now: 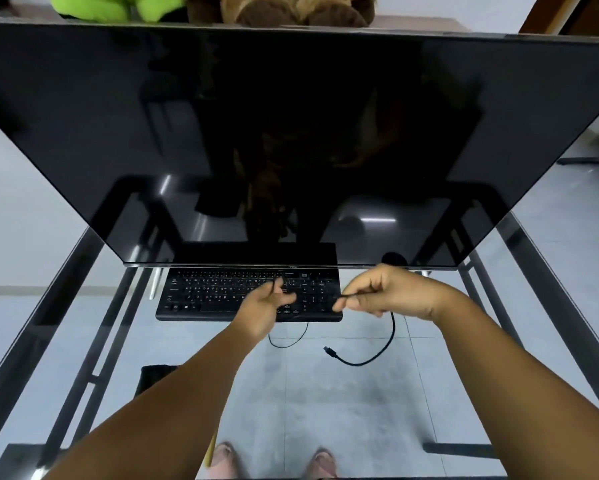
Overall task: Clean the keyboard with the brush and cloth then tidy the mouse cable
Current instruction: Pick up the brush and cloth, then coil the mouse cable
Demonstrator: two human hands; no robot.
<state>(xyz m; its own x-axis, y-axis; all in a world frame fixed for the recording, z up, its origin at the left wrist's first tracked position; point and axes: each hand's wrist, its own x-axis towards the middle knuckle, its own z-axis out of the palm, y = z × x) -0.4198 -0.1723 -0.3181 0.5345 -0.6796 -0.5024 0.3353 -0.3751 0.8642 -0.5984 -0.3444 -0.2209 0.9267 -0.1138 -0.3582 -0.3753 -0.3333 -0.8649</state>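
Cable (377, 353): thin, black, held off the glass between both hands in front of the keyboard (221, 296). Its plug end (329, 350) hangs free at 6 o'clock of the right hand (384, 292), pointing toward 10 o'clock. From the plug the cable curves down, then up through a loop at about 5 o'clock of that hand and into its grip.

Right hand: thumb and forefinger pinch the cable, other fingers curled; a short straight run sticks out of the pinch toward 9 o'clock. Left hand (266, 303): fingers curled round the cable, a bit of it showing at the fingertips near 1 o'clock; a slack thin loop droops below this hand at 5 o'clock. Whether the two runs join between the hands cannot be told.

Both hands hover over the keyboard's right half. Keyboard lies on a glass desk (93, 306), just in front of a dark monitor (291, 133) at 12 o'clock.
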